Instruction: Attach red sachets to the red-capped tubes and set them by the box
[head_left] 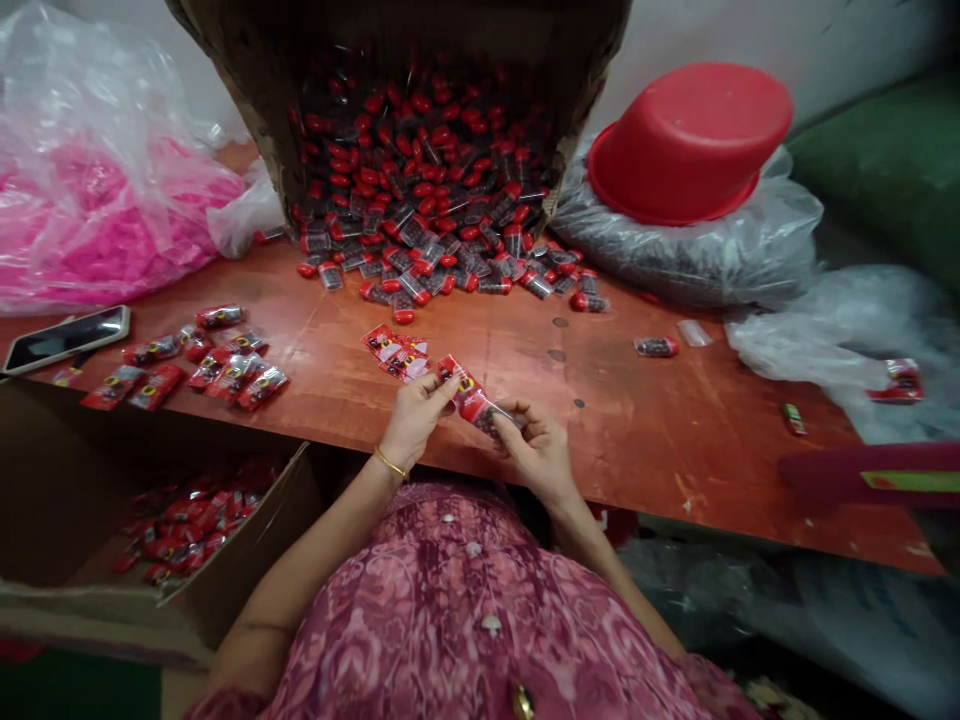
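Observation:
My left hand (pixel 417 412) pinches a red printed card (pixel 453 372) between thumb and fingers. With thumb and fingertips, my right hand (pixel 541 448) grips a small clear container with a red cap and dark contents (pixel 480 408). Card and container meet or overlap between the hands; I cannot tell whether they are joined. Just beyond my left hand lie several loose red printed cards (pixel 396 352). Farther back, a heap of similar red-capped containers (pixel 420 255) spills from a cardboard box (pixel 277 150) lying on its side.
Several shiny red packets (pixel 232 375) and a phone (pixel 69 338) lie on the table's (pixel 637 440) left. An open carton (pixel 225 570) below holds more packets. Pink items fill a plastic bag (pixel 112 210). A red tub (pixel 694 140) sits upside down on another bag (pixel 697 255).

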